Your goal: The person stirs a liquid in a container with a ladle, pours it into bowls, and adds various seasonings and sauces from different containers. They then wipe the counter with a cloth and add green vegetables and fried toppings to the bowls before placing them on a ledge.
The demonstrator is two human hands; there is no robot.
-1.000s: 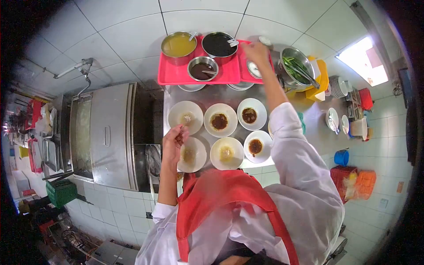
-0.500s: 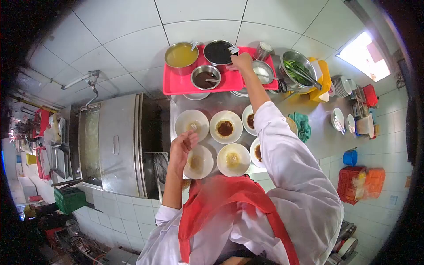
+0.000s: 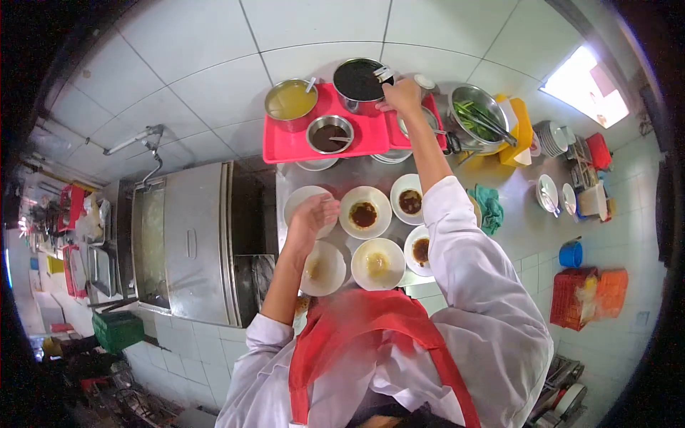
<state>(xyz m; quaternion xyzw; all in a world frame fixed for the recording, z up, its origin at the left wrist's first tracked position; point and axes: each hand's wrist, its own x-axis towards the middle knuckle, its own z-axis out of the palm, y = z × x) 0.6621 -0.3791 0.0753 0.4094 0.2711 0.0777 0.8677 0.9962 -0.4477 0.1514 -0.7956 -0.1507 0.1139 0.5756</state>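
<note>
Reaching over six white bowls on steel counter [image 3: 514, 214].
R hand [image 3: 403, 94] gripping spoon handles [image 3: 384, 73] at rim of dark sauce pot [image 3: 359, 80] on red tray [image 3: 285, 143]; L hand [image 3: 312, 215], fingers pinched, hovering over back-left bowl [image 3: 296, 200]; contents of pinch not visible.

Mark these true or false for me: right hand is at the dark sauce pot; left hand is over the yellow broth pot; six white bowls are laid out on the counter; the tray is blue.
1. The right hand is at the dark sauce pot. True.
2. The left hand is over the yellow broth pot. False: it hovers over the white bowls.
3. Six white bowls are laid out. True.
4. The tray is blue. False: it is red-pink.
</note>
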